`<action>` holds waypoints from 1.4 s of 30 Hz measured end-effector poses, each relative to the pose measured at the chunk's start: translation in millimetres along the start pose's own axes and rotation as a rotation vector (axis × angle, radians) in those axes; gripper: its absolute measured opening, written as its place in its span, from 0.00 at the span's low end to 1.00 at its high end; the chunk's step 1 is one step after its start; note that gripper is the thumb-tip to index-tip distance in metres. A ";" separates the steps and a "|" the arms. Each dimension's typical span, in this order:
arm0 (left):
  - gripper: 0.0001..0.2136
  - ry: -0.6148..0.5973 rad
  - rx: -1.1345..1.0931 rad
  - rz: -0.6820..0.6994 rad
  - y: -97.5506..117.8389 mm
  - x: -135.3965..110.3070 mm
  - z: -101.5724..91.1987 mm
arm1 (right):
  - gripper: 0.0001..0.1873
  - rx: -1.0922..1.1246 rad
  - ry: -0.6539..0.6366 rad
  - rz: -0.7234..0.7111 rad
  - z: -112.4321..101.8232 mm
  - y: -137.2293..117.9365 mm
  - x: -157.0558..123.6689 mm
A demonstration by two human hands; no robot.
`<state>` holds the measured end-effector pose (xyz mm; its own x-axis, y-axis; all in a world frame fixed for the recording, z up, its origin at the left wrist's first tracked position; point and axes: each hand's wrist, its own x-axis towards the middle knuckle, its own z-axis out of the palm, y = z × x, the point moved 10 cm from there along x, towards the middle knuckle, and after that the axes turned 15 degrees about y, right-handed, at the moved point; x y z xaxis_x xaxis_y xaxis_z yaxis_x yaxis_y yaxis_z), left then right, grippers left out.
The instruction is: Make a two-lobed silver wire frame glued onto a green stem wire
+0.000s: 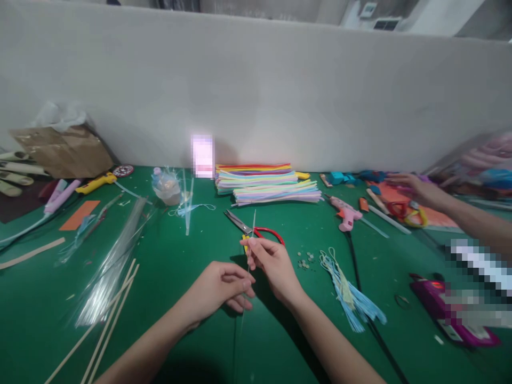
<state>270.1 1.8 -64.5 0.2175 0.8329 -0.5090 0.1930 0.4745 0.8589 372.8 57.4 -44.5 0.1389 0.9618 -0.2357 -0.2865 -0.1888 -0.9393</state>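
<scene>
Between thumb and fingertips, my right hand [276,266] pinches a thin clear strand [254,221], whose tip points up and away. My left hand [224,285] is just below, its curled fingers closed around the lower part of the same strand. The strand's lower end runs down toward me and fades against the green table. Right behind my hands lie scissors with red handles [272,232], blades pointing left. A yellow-handled tool [245,244] is partly hidden by my right fingers. Small round beads [306,260] are scattered to the right of my right hand.
Pastel pipe cleaners [276,192] are stacked by the wall. Blue tassels [352,293] and a pink glue gun [344,213] lie right. Clear strips [116,272] and wooden sticks [114,320] lie left. Another person's hand [420,189] reaches in from the right.
</scene>
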 end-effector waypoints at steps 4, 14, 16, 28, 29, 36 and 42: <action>0.18 -0.008 -0.077 0.044 6.3 -3.1 -1.8 | 0.18 0.102 -0.002 0.021 -2.5 -6.0 -2.0; 0.14 0.110 -0.093 0.086 18.8 -15.3 -29.9 | 0.10 0.201 -0.101 0.038 7.5 -19.1 -32.8; 0.11 0.172 -0.056 0.153 27.0 -20.3 -36.4 | 0.11 0.225 -0.069 -0.050 1.2 -34.2 -37.1; 0.05 0.512 0.524 0.967 106.9 -72.0 -48.5 | 0.11 0.276 0.237 -0.601 -38.0 -108.5 -72.1; 0.04 0.524 0.512 0.957 107.3 -71.1 -50.2 | 0.11 0.282 0.237 -0.588 -37.3 -106.5 -71.4; 0.04 0.553 0.444 0.869 110.2 -66.0 -56.6 | 0.10 0.301 0.206 -0.549 -32.7 -101.2 -70.0; 0.04 0.581 0.465 0.804 96.3 -59.3 -63.8 | 0.05 0.272 0.136 -0.433 -23.3 -85.7 -63.9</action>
<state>214.8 16.3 52.1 -0.0189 0.9164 0.3999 0.5657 -0.3200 0.7600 410.6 7.6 45.3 0.4156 0.9025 0.1126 -0.4085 0.2958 -0.8635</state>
